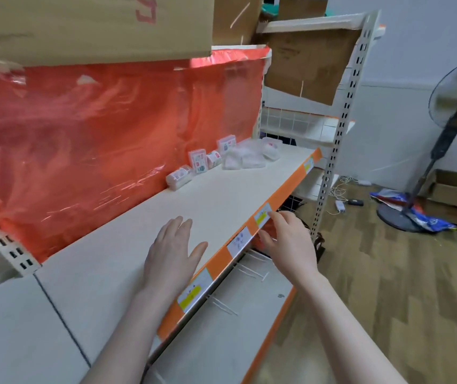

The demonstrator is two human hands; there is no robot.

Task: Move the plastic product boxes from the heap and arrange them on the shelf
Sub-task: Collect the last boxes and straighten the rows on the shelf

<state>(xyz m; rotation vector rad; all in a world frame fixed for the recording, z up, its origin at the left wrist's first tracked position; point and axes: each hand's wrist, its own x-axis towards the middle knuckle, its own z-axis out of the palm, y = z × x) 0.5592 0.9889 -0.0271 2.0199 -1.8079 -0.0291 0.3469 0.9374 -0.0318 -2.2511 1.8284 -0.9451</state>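
Hands empty: left hand [170, 252] flat on the shelf [138, 245], right hand [285, 242] loosely spread at its edge; plastic boxes [221, 159] heaped mid-frame (some upright), next likely a reach there

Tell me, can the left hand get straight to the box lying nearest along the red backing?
Probably yes. The left hand lies flat and holds nothing, and only bare shelf shows between it and the nearest box. The box sits well up the shelf, so the arm must stretch.

Both hands reach forward on bare forearms: left hand [172, 256] flat, fingers straight; right hand [287, 245] loosely curled.
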